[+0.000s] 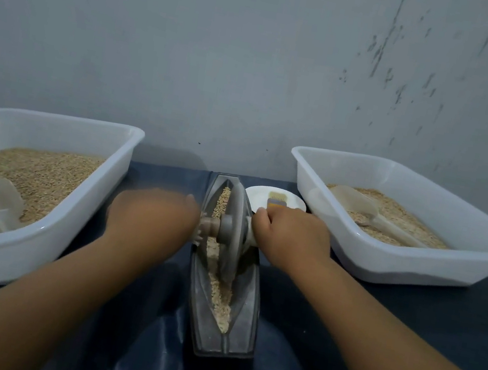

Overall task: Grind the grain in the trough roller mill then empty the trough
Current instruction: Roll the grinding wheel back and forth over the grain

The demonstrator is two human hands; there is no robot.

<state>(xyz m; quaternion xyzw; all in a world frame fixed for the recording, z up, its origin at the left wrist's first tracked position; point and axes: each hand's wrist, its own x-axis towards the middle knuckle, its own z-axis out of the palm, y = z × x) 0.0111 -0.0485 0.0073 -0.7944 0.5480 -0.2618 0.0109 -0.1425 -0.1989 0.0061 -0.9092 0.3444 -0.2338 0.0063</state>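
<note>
Now the trough (217,340) lies lengthwise near-to-far between the two tubs, its wheel (232,231) upright at mid-length, axle running left-right. Right hand (289,242) curls round the right axle handle; left hand (152,217) is blurred at the left handle, grip unclear. Grain (218,294) sits mostly near the wheel's near side.

The left hand (153,218) is smeared by motion blur — whether its fingers curl round the wooden axle handle (207,227) cannot be told. The right hand (290,238) covers the handle on its side (only a pale stub shows at its knuckles) and hides the near edge of the white plate (276,198) just beyond it. The brush (277,202) on that plate is too small to make out. Left of the left hand, the grain tray (32,232) is cut off by the picture's edge.
</note>
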